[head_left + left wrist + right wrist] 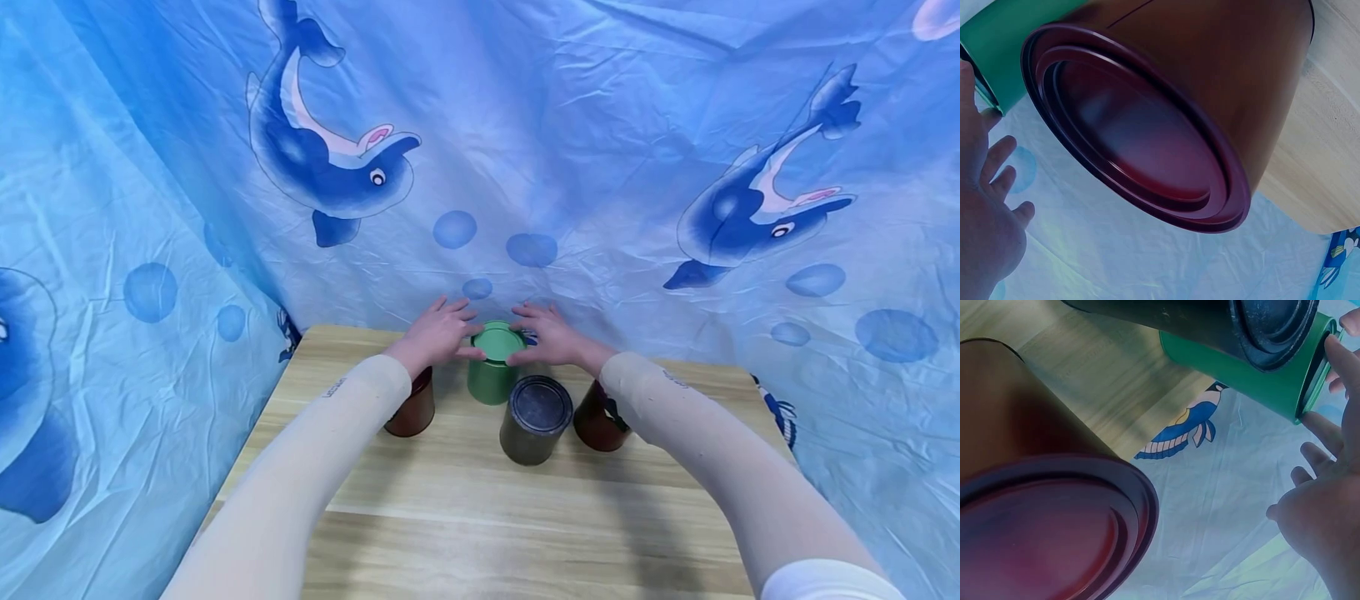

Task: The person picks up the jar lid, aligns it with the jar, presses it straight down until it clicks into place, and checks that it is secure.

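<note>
A green can (491, 383) stands at the back middle of the table, with a lighter green lid (500, 342) over its top. A dark gap shows between lid and can rim in the right wrist view, and the lid sits slightly tilted. My left hand (442, 335) holds the lid's left edge with thumb and forefinger. On the opposite edge, my right hand (551, 337) holds it the same way. The other fingers of both hands are spread. A black can (536, 417) stands just in front of the green one.
A reddish-brown can (416, 410) stands under my left forearm; another reddish-brown can (598, 423) is partly hidden by my right forearm. All stand on a wooden table (465, 517). A blue dolphin-printed curtain (562, 150) hangs close behind and at the sides.
</note>
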Demonstrator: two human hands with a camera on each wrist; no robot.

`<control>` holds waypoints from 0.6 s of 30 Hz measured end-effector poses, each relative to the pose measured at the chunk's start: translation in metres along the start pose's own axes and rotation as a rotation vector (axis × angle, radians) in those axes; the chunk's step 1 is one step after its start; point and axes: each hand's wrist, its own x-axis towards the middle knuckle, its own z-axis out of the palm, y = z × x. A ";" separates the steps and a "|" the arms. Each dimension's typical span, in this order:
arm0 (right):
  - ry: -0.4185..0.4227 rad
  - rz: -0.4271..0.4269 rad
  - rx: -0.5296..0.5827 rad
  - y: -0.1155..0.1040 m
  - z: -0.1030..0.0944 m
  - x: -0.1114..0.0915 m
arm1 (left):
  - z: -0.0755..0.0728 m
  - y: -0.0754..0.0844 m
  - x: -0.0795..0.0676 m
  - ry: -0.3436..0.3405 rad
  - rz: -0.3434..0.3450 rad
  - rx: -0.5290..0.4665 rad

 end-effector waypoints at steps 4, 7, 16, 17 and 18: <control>-0.002 0.006 -0.034 -0.002 0.001 -0.001 | 0.000 0.000 0.000 0.001 0.003 -0.003; -0.003 0.013 -0.056 -0.004 0.002 -0.002 | -0.001 0.003 -0.001 -0.004 -0.002 0.007; 0.044 0.012 -0.086 -0.005 0.006 -0.004 | -0.005 0.009 -0.001 -0.031 -0.018 0.056; 0.050 0.011 -0.097 -0.005 0.007 -0.004 | -0.005 0.010 -0.001 -0.034 -0.020 0.060; 0.056 0.010 -0.112 -0.004 0.008 -0.004 | -0.005 0.010 -0.001 -0.036 -0.022 0.062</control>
